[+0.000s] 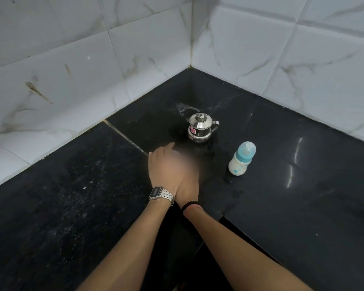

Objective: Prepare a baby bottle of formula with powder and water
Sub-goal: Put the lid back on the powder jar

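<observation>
Both hands overlap, grip unclear: left hand (166, 164), right hand (189, 185), baby bottle (241, 159) standing well right.

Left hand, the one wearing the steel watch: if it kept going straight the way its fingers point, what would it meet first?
Probably the small lidded steel pot. The left hand points up and right toward it across the black stone counter. Depth is unclear, and blur hides the fingers.
</observation>
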